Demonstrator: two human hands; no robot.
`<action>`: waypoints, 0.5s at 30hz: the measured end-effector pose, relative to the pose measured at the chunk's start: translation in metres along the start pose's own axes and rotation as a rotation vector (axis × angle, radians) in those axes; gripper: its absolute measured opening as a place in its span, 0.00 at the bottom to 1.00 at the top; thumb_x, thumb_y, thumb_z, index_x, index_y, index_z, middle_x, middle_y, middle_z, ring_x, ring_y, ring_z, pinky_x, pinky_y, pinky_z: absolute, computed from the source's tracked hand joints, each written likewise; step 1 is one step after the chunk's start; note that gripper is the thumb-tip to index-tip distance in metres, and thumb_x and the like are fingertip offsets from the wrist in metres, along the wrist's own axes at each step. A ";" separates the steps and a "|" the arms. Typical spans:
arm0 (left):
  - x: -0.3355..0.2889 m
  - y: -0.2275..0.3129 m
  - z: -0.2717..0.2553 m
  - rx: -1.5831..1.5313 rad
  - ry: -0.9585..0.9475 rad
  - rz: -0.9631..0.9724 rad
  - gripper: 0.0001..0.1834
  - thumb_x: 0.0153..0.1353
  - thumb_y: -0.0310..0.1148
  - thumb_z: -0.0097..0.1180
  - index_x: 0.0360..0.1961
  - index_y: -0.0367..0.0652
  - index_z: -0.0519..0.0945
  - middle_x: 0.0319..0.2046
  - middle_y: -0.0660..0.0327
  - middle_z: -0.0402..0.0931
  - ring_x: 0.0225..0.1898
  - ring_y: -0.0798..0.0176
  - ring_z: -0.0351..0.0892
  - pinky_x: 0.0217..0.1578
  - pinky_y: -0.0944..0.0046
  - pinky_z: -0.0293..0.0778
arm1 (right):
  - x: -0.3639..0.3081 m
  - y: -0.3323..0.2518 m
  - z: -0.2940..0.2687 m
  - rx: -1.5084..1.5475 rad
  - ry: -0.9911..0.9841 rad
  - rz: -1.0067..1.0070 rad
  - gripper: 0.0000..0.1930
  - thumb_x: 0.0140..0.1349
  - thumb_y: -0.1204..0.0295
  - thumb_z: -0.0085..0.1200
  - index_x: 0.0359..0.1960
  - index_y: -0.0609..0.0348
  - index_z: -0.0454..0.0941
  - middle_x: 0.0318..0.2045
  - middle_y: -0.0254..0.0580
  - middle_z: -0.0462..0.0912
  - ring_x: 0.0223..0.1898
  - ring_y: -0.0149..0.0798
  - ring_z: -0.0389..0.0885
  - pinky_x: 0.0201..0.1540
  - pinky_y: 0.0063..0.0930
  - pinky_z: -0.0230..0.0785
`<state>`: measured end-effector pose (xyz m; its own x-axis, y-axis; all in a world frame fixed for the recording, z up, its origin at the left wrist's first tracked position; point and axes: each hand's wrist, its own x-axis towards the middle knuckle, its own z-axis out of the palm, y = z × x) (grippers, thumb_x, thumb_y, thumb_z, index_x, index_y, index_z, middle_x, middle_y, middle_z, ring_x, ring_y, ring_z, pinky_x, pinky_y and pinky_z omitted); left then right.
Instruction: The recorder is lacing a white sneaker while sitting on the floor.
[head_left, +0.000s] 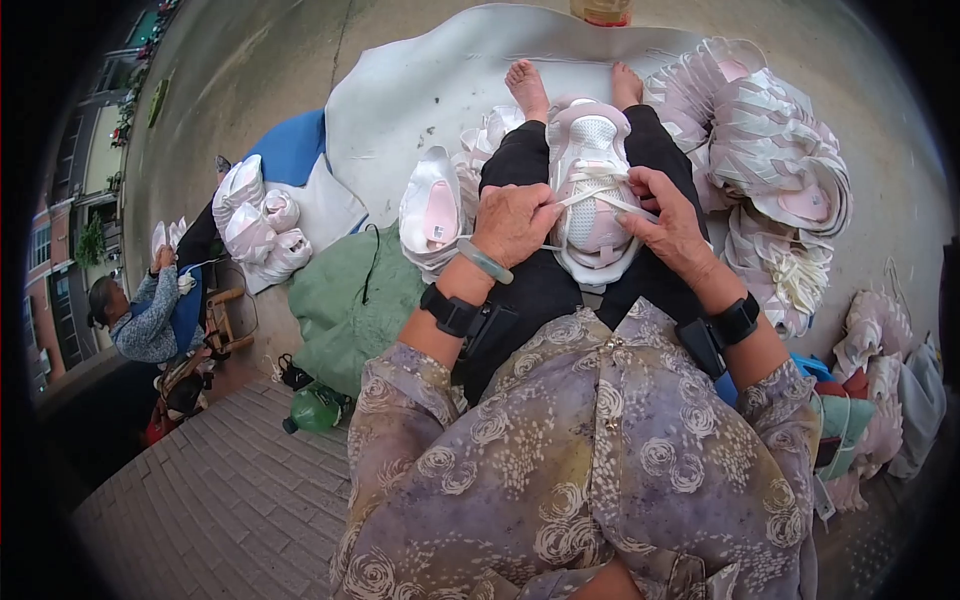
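Observation:
A white and pink shoe upper point(592, 130) rests on my lap between my thighs, its toe end toward my feet. White shoelace point(598, 188) runs across its front in several rows. My left hand point(512, 222) pinches the lace at the upper's left side, thumb and forefinger together. On the right side, my right hand point(668, 226) is closed on the lace too, its thumb close to the upper. The lace stretches between both hands over the upper. Just left of my left forearm stands another white upper with a pink insole point(438, 208).
Large stacks of nested uppers point(775, 140) lie to my right, with a bundle of pale laces point(803, 275) beside them. A white sheet point(420, 85) is under my bare feet. At left are a green sack point(340, 295), a green bottle point(318, 408), bundled uppers point(262, 225) and a seated person point(150, 320).

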<state>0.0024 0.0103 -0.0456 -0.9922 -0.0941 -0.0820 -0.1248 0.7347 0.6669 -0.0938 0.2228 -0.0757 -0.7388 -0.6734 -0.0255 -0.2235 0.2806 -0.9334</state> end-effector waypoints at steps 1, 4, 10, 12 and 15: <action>-0.002 0.002 -0.001 -0.033 0.026 0.021 0.08 0.53 0.33 0.51 0.25 0.39 0.76 0.14 0.59 0.70 0.18 0.62 0.70 0.22 0.65 0.65 | 0.000 0.001 0.002 0.001 0.011 0.004 0.26 0.44 0.73 0.60 0.48 0.60 0.66 0.38 0.41 0.71 0.39 0.36 0.72 0.45 0.25 0.65; -0.013 0.007 -0.012 -0.165 -0.015 0.032 0.06 0.53 0.29 0.51 0.23 0.37 0.74 0.12 0.61 0.66 0.16 0.68 0.65 0.20 0.69 0.62 | 0.002 0.000 0.003 -0.066 0.017 -0.035 0.27 0.41 0.75 0.58 0.48 0.61 0.66 0.38 0.43 0.72 0.40 0.39 0.72 0.46 0.27 0.66; -0.039 -0.005 -0.044 -0.255 -0.132 -0.144 0.08 0.54 0.28 0.51 0.21 0.37 0.72 0.12 0.60 0.63 0.15 0.69 0.61 0.19 0.69 0.61 | 0.001 0.000 0.001 -0.011 0.028 -0.002 0.28 0.41 0.72 0.55 0.48 0.62 0.65 0.38 0.44 0.72 0.40 0.40 0.72 0.47 0.27 0.65; -0.038 0.001 -0.041 -0.209 -0.140 -0.119 0.08 0.54 0.28 0.51 0.21 0.37 0.72 0.12 0.61 0.64 0.15 0.70 0.61 0.19 0.69 0.61 | 0.000 0.001 0.002 -0.020 0.047 -0.012 0.28 0.41 0.72 0.55 0.49 0.61 0.65 0.38 0.44 0.72 0.39 0.39 0.72 0.47 0.27 0.65; -0.036 0.004 -0.036 -0.203 -0.120 -0.111 0.07 0.54 0.27 0.51 0.22 0.36 0.71 0.12 0.61 0.63 0.16 0.72 0.61 0.19 0.69 0.61 | -0.003 -0.002 -0.001 -0.057 0.040 -0.014 0.26 0.44 0.74 0.56 0.48 0.60 0.66 0.38 0.40 0.72 0.38 0.34 0.71 0.43 0.24 0.65</action>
<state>0.0374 -0.0078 -0.0129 -0.9671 -0.0772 -0.2424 -0.2419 0.5733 0.7828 -0.0921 0.2251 -0.0734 -0.7601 -0.6497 0.0029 -0.2691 0.3108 -0.9116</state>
